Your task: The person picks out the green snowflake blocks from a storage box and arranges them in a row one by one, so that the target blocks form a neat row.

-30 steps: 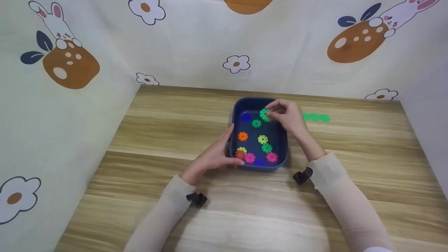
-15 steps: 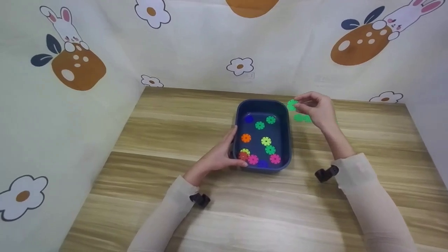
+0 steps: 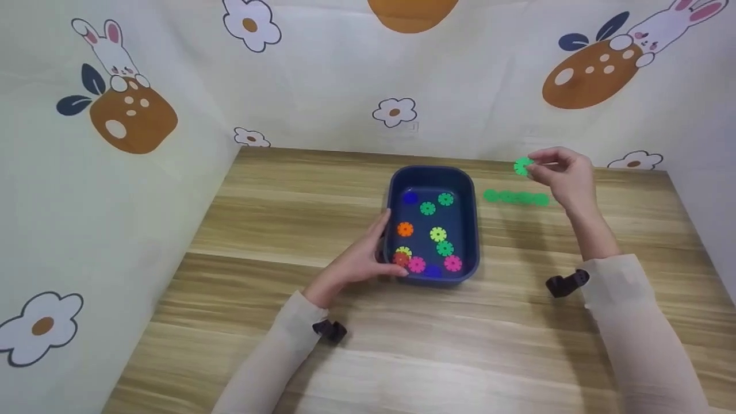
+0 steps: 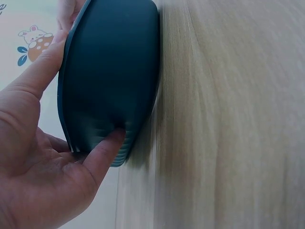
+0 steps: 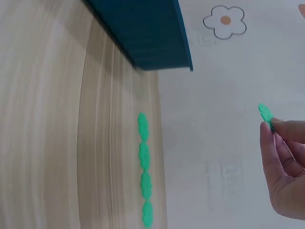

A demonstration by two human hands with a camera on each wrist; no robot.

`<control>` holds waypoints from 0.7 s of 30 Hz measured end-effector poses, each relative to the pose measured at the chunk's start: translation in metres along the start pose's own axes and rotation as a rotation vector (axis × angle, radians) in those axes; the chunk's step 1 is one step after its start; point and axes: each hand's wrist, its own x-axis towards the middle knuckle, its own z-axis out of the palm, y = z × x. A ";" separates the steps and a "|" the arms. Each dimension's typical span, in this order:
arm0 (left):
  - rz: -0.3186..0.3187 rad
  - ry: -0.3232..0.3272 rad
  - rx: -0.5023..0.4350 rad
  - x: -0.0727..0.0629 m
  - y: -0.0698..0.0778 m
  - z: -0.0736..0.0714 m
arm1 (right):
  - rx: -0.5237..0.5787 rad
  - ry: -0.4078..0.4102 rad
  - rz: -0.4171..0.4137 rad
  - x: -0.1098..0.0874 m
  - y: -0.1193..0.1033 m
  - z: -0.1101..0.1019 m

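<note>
My right hand (image 3: 570, 177) pinches a green snowflake disc (image 3: 522, 166) between thumb and fingers, raised over the far right of the table; the right wrist view shows this disc (image 5: 266, 115) nearly edge-on. Below it, a row of several green snowflake discs (image 3: 507, 197) lies on the wood, set end to end. My left hand (image 3: 357, 257) grips the near left corner of a dark blue bin (image 3: 474, 230), thumb at the front rim. In the left wrist view the fingers spread along the bin's wall (image 4: 112, 62).
Inside the bin lie loose discs: an orange disc (image 3: 405, 229), a yellow disc (image 3: 437, 234), a pink disc (image 3: 453, 263), a green disc (image 3: 427, 208), a blue disc (image 3: 410, 198) and several others. A patterned cloth wall (image 3: 322, 75) rises behind the wooden table (image 3: 276, 230).
My right hand has carried the green disc from over the bin to the right, past its rim and above the row of discs. The left hand stays on the bin.
</note>
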 end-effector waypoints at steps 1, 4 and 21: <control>-0.002 -0.001 0.000 0.000 0.000 0.000 | 0.006 0.008 0.010 0.001 0.001 -0.003; -0.007 -0.006 0.001 -0.001 0.000 -0.001 | 0.027 0.033 0.048 0.003 0.005 -0.012; 0.016 -0.011 0.003 -0.001 -0.001 -0.001 | -0.026 0.129 0.202 0.010 0.035 -0.050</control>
